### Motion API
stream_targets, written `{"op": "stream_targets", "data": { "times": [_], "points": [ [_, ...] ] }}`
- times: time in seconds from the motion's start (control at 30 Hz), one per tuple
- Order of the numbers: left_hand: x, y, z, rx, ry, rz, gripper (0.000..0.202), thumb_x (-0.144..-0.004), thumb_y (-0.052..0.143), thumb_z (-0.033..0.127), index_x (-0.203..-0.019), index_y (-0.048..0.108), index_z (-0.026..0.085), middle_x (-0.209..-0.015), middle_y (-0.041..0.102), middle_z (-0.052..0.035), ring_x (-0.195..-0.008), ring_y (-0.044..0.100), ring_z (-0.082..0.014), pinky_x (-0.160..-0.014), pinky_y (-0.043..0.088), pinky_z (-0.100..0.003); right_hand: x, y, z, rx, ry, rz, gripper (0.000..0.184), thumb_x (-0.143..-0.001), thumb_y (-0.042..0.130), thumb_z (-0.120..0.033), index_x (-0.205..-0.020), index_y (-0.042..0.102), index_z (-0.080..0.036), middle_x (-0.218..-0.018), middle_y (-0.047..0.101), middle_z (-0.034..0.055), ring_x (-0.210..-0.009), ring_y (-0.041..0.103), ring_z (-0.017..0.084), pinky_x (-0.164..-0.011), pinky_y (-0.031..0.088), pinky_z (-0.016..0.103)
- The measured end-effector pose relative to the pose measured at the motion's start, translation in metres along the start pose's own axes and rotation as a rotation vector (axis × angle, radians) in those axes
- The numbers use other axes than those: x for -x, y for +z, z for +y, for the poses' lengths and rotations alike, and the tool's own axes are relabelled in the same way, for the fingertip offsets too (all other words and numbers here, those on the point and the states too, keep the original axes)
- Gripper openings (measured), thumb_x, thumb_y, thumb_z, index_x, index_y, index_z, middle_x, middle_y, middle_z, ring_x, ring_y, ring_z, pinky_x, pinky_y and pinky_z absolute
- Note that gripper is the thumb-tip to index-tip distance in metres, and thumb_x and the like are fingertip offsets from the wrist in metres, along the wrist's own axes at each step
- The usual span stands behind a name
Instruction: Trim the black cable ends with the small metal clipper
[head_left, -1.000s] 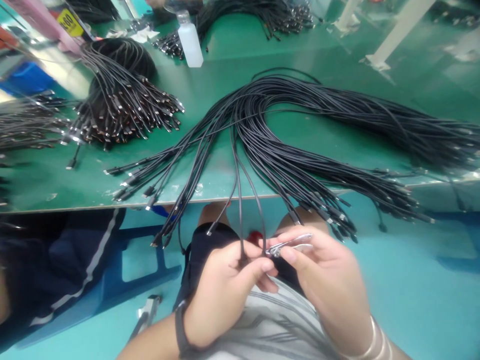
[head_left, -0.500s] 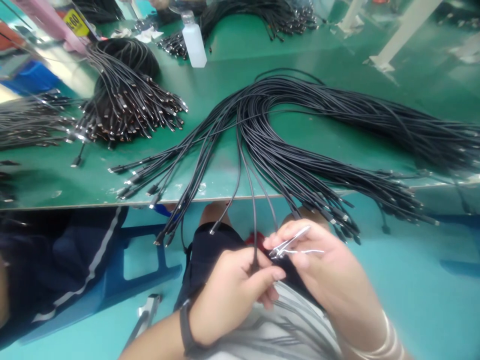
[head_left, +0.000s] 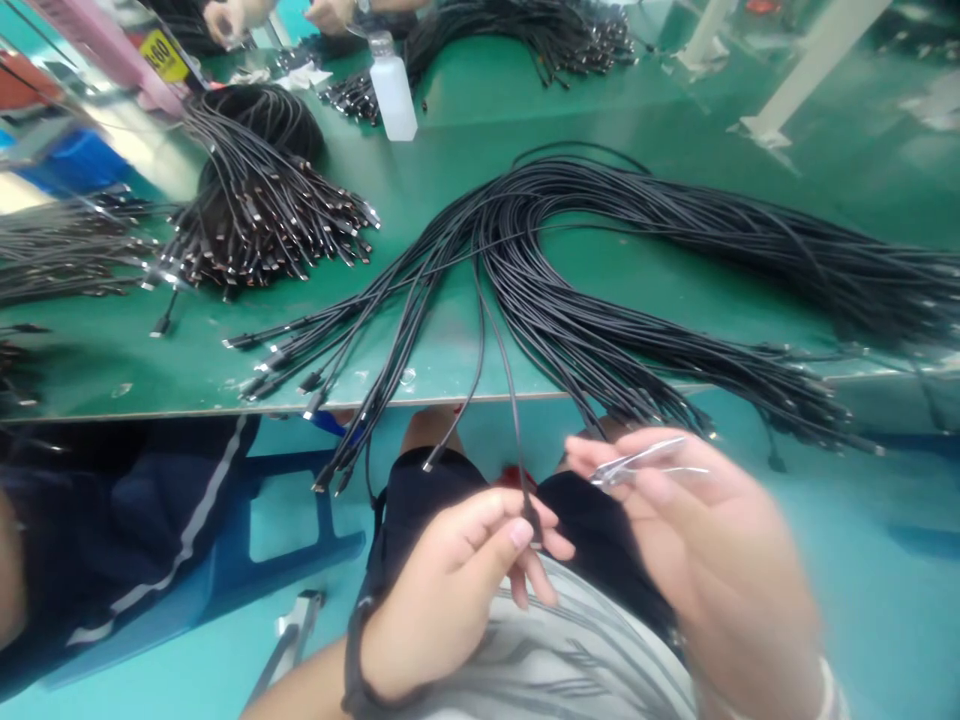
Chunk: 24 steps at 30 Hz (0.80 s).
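Observation:
Between its thumb and fingers my left hand (head_left: 461, 570) pinches one black cable (head_left: 514, 410) near its connector end, above my lap. The connector is partly hidden by the fingers. To the right, my right hand (head_left: 720, 545) is closed around a silver nail clipper (head_left: 646, 459), its jaws pointing left toward the cable but apart from it. The hand is slightly blurred. That cable runs up to a large bundle of black cables (head_left: 600, 190) draped over the table, with several connector ends hanging past the front edge.
The green table (head_left: 450, 110) carries a coiled cable bundle (head_left: 259, 200) at left and a white bottle (head_left: 394, 95) behind. White posts (head_left: 810, 75) stand at back right. A co-worker's hands (head_left: 330, 15) show at the far side. A blue stool (head_left: 300, 500) is at left.
My right hand has moved right with the nail clipper, away from the cable end. My left hand has turned slightly, showing more of the connector. A co-worker's hands have come into view at the back.

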<state>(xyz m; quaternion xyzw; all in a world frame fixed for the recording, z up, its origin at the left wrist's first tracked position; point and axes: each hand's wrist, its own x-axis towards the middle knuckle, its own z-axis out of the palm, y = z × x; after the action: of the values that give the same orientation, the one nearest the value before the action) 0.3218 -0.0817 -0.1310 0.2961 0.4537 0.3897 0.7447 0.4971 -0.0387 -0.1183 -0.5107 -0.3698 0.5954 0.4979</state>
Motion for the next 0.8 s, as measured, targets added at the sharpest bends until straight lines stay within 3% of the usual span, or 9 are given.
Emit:
{"op": "stream_targets", "data": {
  "times": [0.1, 0.3, 0.8],
  "points": [
    [0.004, 0.002, 0.003, -0.148, 0.101, 0.037, 0.023, -0.097, 0.051, 0.035, -0.096, 0.066, 0.017, -0.084, 0.07, -0.0039, -0.063, 0.062, -0.0101, -0.061, 0.049, -0.022, 0.007, 0.013, 0.008, -0.216, 0.157, -0.096, 0.013, -0.078, 0.08, -0.031, -0.085, 0.072, -0.025, -0.082, 0.077, 0.0024, -0.088, 0.075, 0.024, -0.08, 0.061, 0.035],
    [0.008, 0.0, 0.008, -0.375, 0.142, 0.064, 0.027, -0.1, 0.047, 0.034, -0.09, 0.066, 0.018, -0.076, 0.067, -0.0009, -0.063, 0.061, -0.0104, -0.069, 0.049, -0.023, 0.01, 0.026, 0.0, -0.165, 0.187, -0.136, 0.004, -0.081, 0.076, -0.022, -0.081, 0.073, -0.024, -0.08, 0.076, 0.0006, -0.058, 0.069, 0.014, -0.055, 0.059, 0.024],
    [0.009, 0.0, 0.006, -0.411, 0.128, 0.059, 0.029, -0.1, 0.046, 0.037, -0.089, 0.067, 0.019, -0.072, 0.065, -0.0004, -0.064, 0.061, -0.0121, -0.07, 0.049, -0.025, 0.009, 0.025, -0.001, -0.105, 0.187, -0.135, 0.006, -0.083, 0.075, -0.02, -0.082, 0.074, -0.026, -0.077, 0.076, -0.0022, -0.061, 0.071, 0.013, -0.06, 0.06, 0.021]
  ]
}}
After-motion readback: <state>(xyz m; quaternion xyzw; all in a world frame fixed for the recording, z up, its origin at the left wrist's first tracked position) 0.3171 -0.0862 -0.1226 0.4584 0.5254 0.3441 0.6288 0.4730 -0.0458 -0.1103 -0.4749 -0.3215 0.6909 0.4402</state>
